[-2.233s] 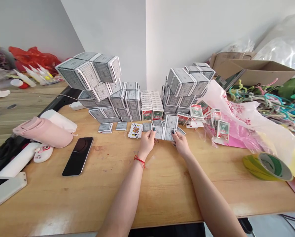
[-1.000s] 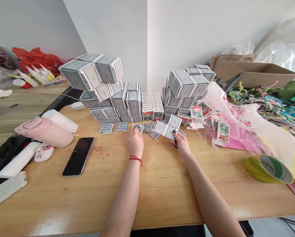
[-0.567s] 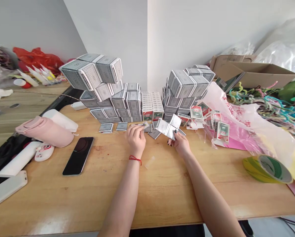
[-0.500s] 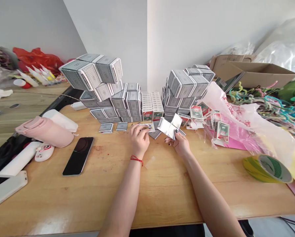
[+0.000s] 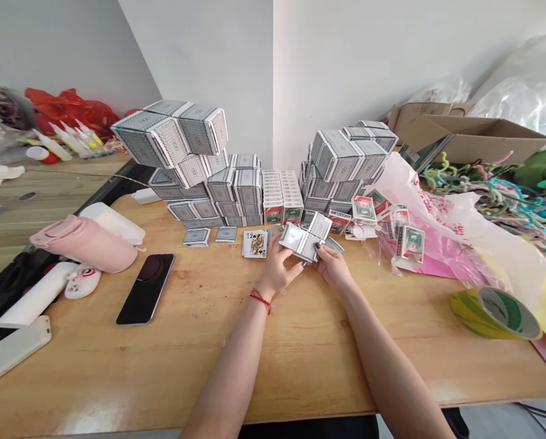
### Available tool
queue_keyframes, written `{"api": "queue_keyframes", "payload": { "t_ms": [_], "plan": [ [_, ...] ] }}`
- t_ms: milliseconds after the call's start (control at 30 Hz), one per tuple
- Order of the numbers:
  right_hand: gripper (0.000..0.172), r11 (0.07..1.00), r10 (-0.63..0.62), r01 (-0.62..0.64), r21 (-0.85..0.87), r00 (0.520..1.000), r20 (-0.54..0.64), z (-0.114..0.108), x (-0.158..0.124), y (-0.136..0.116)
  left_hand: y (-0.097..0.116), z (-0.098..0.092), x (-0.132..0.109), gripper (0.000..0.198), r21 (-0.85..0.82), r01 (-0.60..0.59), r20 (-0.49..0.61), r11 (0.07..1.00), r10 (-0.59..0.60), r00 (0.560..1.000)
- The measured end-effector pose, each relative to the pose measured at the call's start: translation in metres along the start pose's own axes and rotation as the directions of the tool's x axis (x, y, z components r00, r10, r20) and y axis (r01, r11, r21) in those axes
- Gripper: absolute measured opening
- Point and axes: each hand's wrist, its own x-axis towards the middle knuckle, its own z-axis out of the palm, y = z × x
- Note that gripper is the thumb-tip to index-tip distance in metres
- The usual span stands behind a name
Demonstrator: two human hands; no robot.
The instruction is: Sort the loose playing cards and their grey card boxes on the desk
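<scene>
Grey-patterned cards make up one folded piece [image 5: 307, 239], at one o'clock from the middle of the desk [image 5: 300, 341]. Of two hands, the right hand [image 5: 332, 262] pinches its lower right edge; the left hand [image 5: 278, 265] spreads thumb and fingers at its left end, its grip impossible to tell. One face-up stack [image 5: 255, 244] lies near twelve, one phone [image 5: 145, 289] at nine, one tape roll [image 5: 496, 312] at three. Left fingertips are partly hidden behind the piece, which also half covers cards beyond.
</scene>
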Motion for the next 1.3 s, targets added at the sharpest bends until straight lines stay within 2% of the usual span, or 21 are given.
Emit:
{"api": "queue_keyframes", "payload": {
  "t_ms": [100,167,267,367,500,633,700,767,900,1067,1300],
  "plan": [
    [0.033,0.998,-0.035,0.033,-0.061,0.999,-0.036,-0.002,0.001,0.003,0.001,-0.002,0.003,0.021,-0.175,0.119,-0.012,0.977,-0.123,0.992],
    [0.034,0.990,-0.054,0.044,-0.133,0.996,-0.077,-0.004,0.001,0.006,-0.001,-0.002,0.005,0.022,-0.308,0.206,-0.015,0.929,-0.221,0.975],
    [0.039,0.955,-0.103,0.067,-0.289,0.988,-0.114,-0.007,0.000,0.008,-0.006,-0.002,0.006,0.021,-0.492,0.305,-0.026,0.815,-0.365,0.931],
    [0.033,0.921,-0.164,0.101,-0.375,0.977,-0.138,-0.009,-0.001,0.007,-0.011,0.001,0.008,0.023,-0.592,0.358,-0.038,0.722,-0.468,0.883],
    [0.030,0.943,-0.201,0.130,-0.305,0.956,-0.212,-0.010,0.001,0.004,-0.013,0.004,0.011,0.030,-0.669,0.377,-0.069,0.641,-0.559,0.826],
    [0.046,0.952,-0.284,0.232,-0.199,0.911,-0.299,-0.016,0.005,0.002,-0.016,0.002,0.015,0.032,-0.758,0.317,-0.109,0.570,-0.590,0.800],
    [0.046,0.954,-0.291,0.245,-0.171,0.897,-0.334,-0.019,0.005,0.000,-0.018,-0.002,0.015,0.029,-0.737,0.308,-0.156,0.602,-0.595,0.788],
    [0.040,0.960,-0.278,0.244,-0.138,0.895,-0.349,-0.021,0.003,-0.002,-0.022,-0.006,0.014,0.027,-0.669,0.314,-0.227,0.674,-0.587,0.777],
    [0.034,0.961,-0.277,0.254,-0.114,0.910,-0.309,-0.020,-0.002,-0.006,-0.029,-0.013,0.012,0.027,-0.526,0.342,-0.286,0.778,-0.541,0.791],
    [0.034,0.957,-0.281,0.253,-0.140,0.928,-0.245,-0.015,-0.006,-0.007,-0.034,-0.016,0.012,0.028,-0.488,0.339,-0.304,0.804,-0.520,0.798],
    [0.034,0.934,-0.347,0.305,-0.188,0.900,-0.265,-0.015,-0.006,-0.008,-0.035,-0.017,0.012,0.026,-0.492,0.335,-0.311,0.803,-0.522,0.794]
  ]
}}
